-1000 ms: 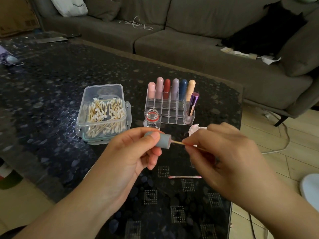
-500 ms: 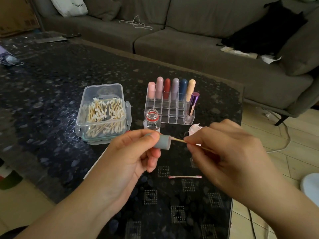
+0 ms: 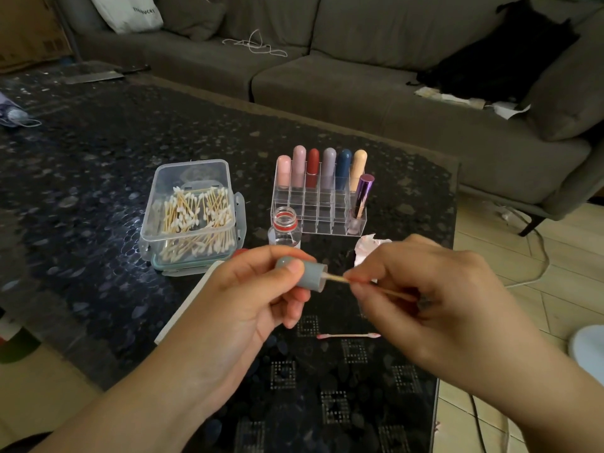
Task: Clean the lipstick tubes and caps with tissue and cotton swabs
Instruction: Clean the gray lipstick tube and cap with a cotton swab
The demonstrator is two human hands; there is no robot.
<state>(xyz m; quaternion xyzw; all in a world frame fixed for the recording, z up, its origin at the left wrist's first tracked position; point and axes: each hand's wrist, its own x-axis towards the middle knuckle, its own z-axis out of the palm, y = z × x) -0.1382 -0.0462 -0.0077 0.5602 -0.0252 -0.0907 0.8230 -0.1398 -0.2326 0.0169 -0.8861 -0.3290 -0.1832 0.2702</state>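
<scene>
Left hand: the left hand (image 3: 248,299) grips a grey lipstick cap (image 3: 309,274) between thumb and fingers, with the open end of the cap turned to 3 o'clock.
Right hand: the right hand (image 3: 434,299) pinches a cotton swab (image 3: 338,279) by its wooden stick; the far tip of the swab is inside the opening of the cap.
Place of the cap: it is held in the air above the table, at 6 o'clock from the small bottle.
Table: a dark glass table (image 3: 98,178) with a pebble pattern fills most of the view.
Swab box: a clear plastic box (image 3: 191,178) of swabs stands at 9 o'clock from the organiser.
Organiser: a clear acrylic organiser (image 3: 318,207) holds six coloured lipstick tubes (image 3: 322,165) in its back row and a purple tube (image 3: 363,194) that leans in a front corner compartment.
Bottle: a small open bottle (image 3: 284,228) with a red ring on its neck stands just beside the organiser.
Tissue: a crumpled tissue (image 3: 369,245) lies at 6 o'clock from the organiser, partly hidden by the right hand.
Used swab: a pink-stained swab (image 3: 348,336) lies flat on the table under the hands.
Room: a grey sofa (image 3: 359,86) stands at 12 o'clock beyond the table; pale floor tiles (image 3: 529,289) show at 3 o'clock.
</scene>
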